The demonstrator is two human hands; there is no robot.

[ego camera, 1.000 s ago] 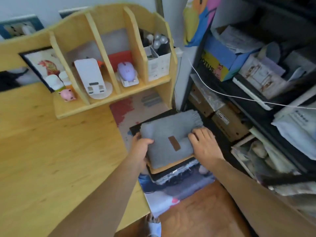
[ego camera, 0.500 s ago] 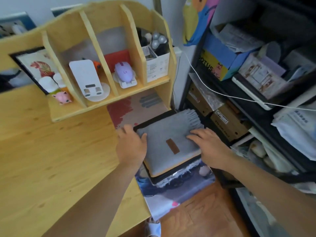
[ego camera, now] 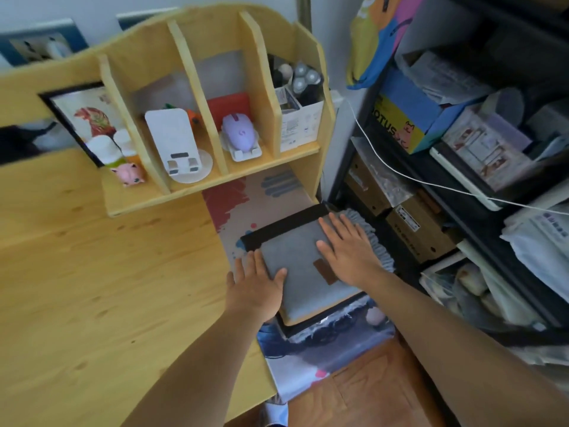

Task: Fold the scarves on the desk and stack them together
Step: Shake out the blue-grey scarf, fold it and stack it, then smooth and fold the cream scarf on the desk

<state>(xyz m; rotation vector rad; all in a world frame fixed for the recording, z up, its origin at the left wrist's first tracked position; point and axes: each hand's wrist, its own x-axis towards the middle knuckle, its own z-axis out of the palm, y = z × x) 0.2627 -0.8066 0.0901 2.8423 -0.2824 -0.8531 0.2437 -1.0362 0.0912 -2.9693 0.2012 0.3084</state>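
Both hands lie flat with fingers straight, gripping nothing. Nearest the viewer, the left hand (ego camera: 257, 285) rests at the left edge of the stack, its thumb lying over the near-left edge of the grey scarf (ego camera: 300, 266) and its fingers pointing away over the patterned desk mat (ego camera: 237, 208). Slightly farther off, the right hand (ego camera: 348, 248) presses palm-down on the right half of the grey scarf, covering part of its fringe (ego camera: 374, 241), which fans out past the right edge.

The grey scarf is folded into a rectangle with a small brown label (ego camera: 324, 269) near its middle. It tops a stack at the right end of the wooden worktop (ego camera: 92, 288). Beneath it a thin tan layer (ego camera: 323, 312) shows at the near edge, and under that a black scarf (ego camera: 283, 229), whose far edge sticks out as a dark band beyond the grey one. A pale fringe (ego camera: 332, 328) peeks from the near side of the stack.

The stack's long axis runs from near-left to far-right, directly between the two hands, with the right hand fully on it and the left at its side. Judging by this, the stack looks finished or nearly so, and any next move would be squaring its edges.

Farther back stands a wooden desk organiser (ego camera: 197, 118) holding a lilac computer mouse (ego camera: 238, 134) and a white phone stand (ego camera: 178, 146). To the right, a black shelving unit (ego camera: 462, 211) is crowded with boxes.
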